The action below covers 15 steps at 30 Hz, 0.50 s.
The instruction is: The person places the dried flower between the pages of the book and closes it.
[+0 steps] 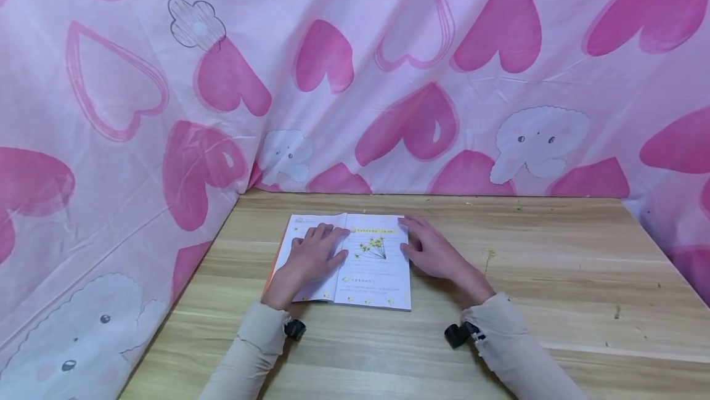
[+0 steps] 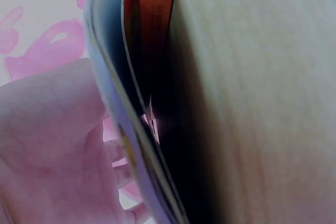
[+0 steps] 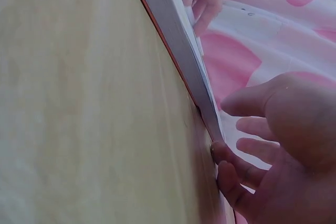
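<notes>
A book (image 1: 372, 292) lies open on the wooden table, its white pages printed with yellow trim. A spray of small yellow flowers (image 1: 373, 246) shows on the right-hand page. My left hand (image 1: 312, 257) rests on the left-hand page with its fingers spread toward the fold. In the left wrist view, the pages (image 2: 113, 77) curve up from the orange cover (image 2: 155, 19) under that palm. At the right edge of the book is my right hand (image 1: 435, 252), fingers loosely bent and thumb by the page. The right wrist view has its fingertips right at the page block (image 3: 181, 51).
The wooden table (image 1: 554, 277) carries small dry plant scraps, including a yellowish sprig (image 1: 490, 254) right of the book. A pink curtain (image 1: 399, 110) with hearts hangs along the back and left. Black wrist cameras sit at both beige sleeves (image 1: 249, 338).
</notes>
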Motion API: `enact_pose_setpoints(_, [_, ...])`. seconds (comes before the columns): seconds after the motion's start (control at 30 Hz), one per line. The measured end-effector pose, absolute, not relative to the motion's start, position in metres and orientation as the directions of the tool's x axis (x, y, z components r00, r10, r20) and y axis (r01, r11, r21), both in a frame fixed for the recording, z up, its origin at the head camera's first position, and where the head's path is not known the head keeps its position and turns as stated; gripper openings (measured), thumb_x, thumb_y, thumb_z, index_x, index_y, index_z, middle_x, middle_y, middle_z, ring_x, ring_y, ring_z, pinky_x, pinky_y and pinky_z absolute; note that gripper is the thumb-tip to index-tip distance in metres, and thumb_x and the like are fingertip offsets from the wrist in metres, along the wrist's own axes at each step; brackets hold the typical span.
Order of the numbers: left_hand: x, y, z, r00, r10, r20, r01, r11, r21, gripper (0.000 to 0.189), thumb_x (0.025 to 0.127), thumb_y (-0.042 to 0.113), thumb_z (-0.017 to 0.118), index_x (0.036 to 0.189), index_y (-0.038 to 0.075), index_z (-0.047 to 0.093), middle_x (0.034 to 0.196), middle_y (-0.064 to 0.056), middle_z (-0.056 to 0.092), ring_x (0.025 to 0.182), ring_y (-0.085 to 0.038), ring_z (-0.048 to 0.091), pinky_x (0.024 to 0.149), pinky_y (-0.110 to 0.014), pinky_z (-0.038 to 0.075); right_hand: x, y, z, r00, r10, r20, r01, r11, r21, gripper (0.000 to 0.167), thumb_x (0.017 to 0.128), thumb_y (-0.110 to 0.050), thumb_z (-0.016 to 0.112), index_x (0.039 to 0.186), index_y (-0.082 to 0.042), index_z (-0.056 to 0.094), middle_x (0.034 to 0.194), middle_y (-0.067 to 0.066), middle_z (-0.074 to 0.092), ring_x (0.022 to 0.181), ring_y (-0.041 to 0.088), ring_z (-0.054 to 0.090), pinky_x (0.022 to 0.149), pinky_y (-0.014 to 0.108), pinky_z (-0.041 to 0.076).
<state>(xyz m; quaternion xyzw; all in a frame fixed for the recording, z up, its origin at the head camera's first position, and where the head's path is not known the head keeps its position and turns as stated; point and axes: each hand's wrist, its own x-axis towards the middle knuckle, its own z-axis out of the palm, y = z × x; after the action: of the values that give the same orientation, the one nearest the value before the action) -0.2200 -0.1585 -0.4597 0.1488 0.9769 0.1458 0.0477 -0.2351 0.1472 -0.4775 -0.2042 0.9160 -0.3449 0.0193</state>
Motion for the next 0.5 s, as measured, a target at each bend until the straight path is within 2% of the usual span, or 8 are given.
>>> enact_pose_setpoints(0.07, [-0.2200, -0.1584, -0.4598, -0.952, 0.304, -0.045, 0.278, 0.914, 0.297, 0.049, 0.109, 0.045, 0.062, 0.156, 0.037, 0.052, 0.162, -0.010, 0.048, 0.149, -0.038, 0.046, 0.107, -0.072, 0.042, -0.2360, 0.1485, -0.4782, -0.915, -0.394, 0.090, -0.355, 0.678, -0.644, 0.064, 0.107, -0.018, 0.067, 0.165, -0.004, 0.042, 0.175, 0.022, 0.034, 0.163, 0.041, 0.033, 0.130, 0.062, 0.031])
enact_pose_setpoints(0.5, [-0.2207, -0.1600, -0.4558, -0.949, 0.314, -0.027, 0.296, 0.915, 0.273, 0.052, 0.107, 0.046, 0.065, 0.157, 0.036, 0.055, 0.162, -0.008, 0.051, 0.149, -0.035, 0.048, 0.111, -0.069, 0.043, -0.2342, 0.1478, -0.4786, -0.916, -0.401, 0.007, -0.316, 0.712, -0.627, 0.067, 0.110, -0.021, 0.063, 0.167, 0.001, 0.035, 0.178, 0.020, 0.029, 0.166, 0.041, 0.028, 0.131, 0.061, 0.029])
